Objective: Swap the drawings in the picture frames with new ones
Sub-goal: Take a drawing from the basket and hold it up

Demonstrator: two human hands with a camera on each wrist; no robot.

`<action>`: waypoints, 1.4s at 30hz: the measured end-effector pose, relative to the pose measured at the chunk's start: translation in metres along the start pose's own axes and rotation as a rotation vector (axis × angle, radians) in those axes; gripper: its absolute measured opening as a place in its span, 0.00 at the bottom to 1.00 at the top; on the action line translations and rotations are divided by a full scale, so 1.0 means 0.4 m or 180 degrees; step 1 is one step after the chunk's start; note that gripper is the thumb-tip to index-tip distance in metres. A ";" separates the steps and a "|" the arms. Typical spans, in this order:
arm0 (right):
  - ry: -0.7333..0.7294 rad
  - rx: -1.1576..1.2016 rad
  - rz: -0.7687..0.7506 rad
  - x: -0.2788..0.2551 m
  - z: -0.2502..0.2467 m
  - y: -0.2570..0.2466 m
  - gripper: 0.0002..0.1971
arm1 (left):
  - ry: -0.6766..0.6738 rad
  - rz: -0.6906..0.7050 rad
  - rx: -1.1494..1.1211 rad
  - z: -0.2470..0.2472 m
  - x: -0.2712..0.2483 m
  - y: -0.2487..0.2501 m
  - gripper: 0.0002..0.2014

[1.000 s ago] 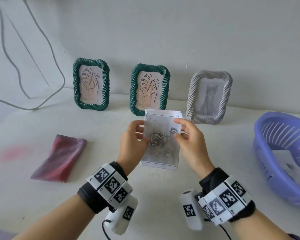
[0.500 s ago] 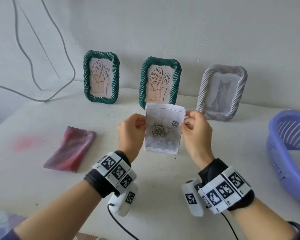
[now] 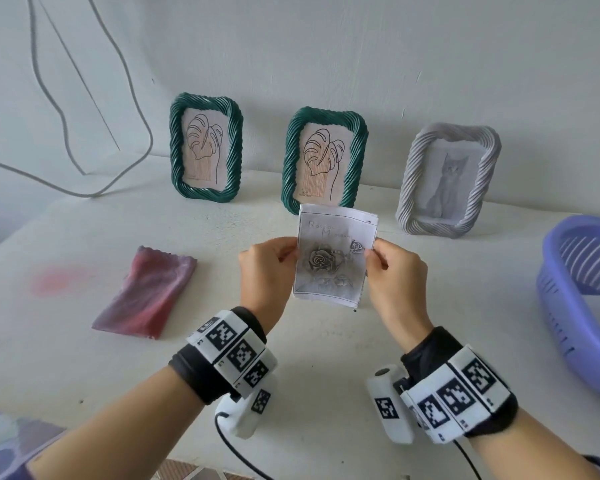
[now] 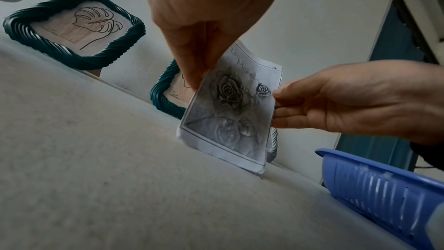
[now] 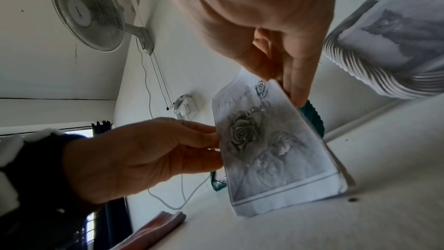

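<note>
On the white table, three frames stand along the back edge: two green frames and one white frame. Above the table's middle, the left hand and right hand each pinch a side of the rose drawing.

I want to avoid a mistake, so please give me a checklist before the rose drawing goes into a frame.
1. Grey rose drawing on white paper gripped on both sides by left hand and right hand: ok.
2. Single sheet, not a stack: cannot tell; extra edges show at the top.
3. Middle dark green twisted-rope frame emptied of its leaf drawing: not ok.
4. Frame back reachable: cannot tell.
5. Purple plastic basket within reach for old drawings: ok.
</note>
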State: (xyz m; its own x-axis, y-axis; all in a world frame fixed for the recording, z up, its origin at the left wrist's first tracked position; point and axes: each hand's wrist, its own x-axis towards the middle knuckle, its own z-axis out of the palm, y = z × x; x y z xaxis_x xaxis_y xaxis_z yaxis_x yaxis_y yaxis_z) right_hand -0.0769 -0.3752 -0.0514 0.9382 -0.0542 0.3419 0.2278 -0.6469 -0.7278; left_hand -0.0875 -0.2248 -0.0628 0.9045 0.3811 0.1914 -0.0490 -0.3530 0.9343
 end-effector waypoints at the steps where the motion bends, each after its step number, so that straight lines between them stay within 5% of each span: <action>1: -0.0005 -0.0049 0.0007 -0.001 0.000 0.001 0.25 | 0.0011 -0.0003 0.0012 -0.001 -0.002 0.000 0.10; 29: 0.0034 0.0417 0.0417 -0.028 -0.005 0.003 0.20 | -0.0151 -0.0154 -0.0118 -0.038 -0.009 0.006 0.08; 34: 0.0182 0.0820 0.0612 0.007 -0.064 -0.047 0.05 | -0.0316 -0.0094 -0.0298 -0.057 0.022 0.067 0.07; 42: 0.0482 0.1117 0.0709 0.079 -0.233 -0.067 0.08 | -0.0683 0.0088 -0.0802 0.002 0.043 0.208 0.07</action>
State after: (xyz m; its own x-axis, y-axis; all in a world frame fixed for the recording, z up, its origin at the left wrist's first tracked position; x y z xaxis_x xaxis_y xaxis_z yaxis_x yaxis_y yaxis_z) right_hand -0.0778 -0.4304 0.0341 0.9316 -0.2907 0.2181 0.1236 -0.3108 -0.9424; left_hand -0.0758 -0.2485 0.0180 0.9686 0.1764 0.1750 -0.1537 -0.1280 0.9798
